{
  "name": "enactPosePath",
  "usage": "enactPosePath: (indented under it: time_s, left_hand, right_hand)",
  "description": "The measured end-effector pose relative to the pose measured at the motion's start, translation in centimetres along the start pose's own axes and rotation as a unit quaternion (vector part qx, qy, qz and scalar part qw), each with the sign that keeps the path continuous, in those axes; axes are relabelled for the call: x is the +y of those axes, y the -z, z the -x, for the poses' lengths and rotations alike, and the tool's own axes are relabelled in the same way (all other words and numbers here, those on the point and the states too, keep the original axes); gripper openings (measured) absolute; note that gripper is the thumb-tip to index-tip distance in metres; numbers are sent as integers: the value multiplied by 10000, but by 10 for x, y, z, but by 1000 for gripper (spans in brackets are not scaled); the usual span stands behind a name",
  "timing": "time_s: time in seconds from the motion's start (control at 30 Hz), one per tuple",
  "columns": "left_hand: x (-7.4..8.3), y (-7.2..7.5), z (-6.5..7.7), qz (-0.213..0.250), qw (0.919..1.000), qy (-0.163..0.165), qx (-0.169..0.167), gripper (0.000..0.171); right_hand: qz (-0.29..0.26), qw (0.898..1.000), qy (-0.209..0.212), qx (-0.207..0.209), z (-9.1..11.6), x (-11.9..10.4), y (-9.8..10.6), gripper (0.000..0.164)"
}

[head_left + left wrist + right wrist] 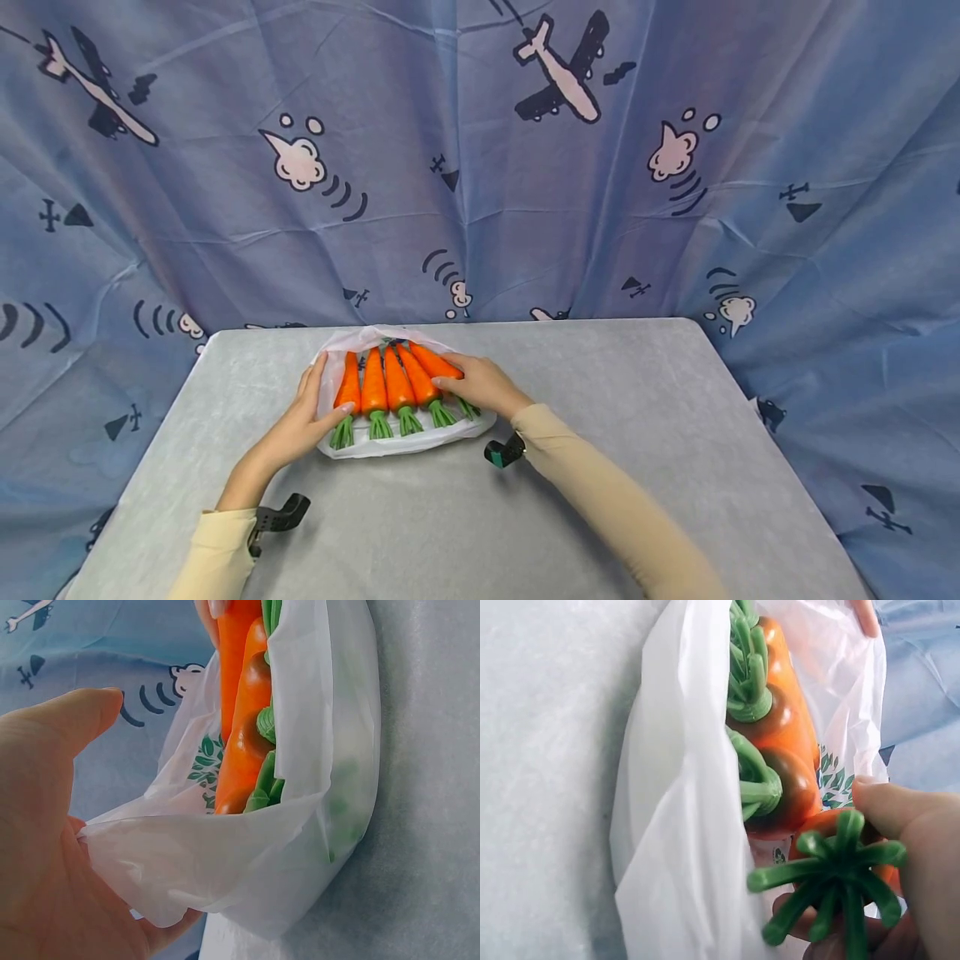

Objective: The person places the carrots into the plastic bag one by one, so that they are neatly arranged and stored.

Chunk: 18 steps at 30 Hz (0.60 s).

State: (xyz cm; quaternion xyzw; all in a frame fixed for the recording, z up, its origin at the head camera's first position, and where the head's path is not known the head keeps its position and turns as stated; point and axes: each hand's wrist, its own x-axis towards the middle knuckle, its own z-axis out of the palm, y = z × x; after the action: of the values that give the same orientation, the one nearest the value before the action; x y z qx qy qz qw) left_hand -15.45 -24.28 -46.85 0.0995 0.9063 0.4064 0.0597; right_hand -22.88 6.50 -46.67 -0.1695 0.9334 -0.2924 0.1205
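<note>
Several orange carrots (375, 383) with green stem tops lie side by side in an open white plastic bag (390, 447). My right hand (483, 383) holds the rightmost carrot (433, 360). In the right wrist view that carrot's green top (836, 874) faces the camera, with the thumb on one side and fingers beneath. At the bag's left side is my left hand (300, 425), its fingers along the outside of the plastic. The left wrist view shows its thumb (90, 716) extended, apart from the bag; some fingertips are hidden behind the plastic.
The bag rests on a grey-covered table (600, 467), near its far edge. Behind the table hangs a blue curtain (465, 167) printed with planes. Each wrist wears a black camera mount (281, 515).
</note>
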Motion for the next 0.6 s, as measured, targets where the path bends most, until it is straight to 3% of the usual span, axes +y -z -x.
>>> enactPosePath:
  time_s: [0.6]
  left_hand:
    - [-1,-2,-2,31,10000,-51,17,100]
  right_hand:
    - [204,9987,-390,268,-18,-3,-9,62]
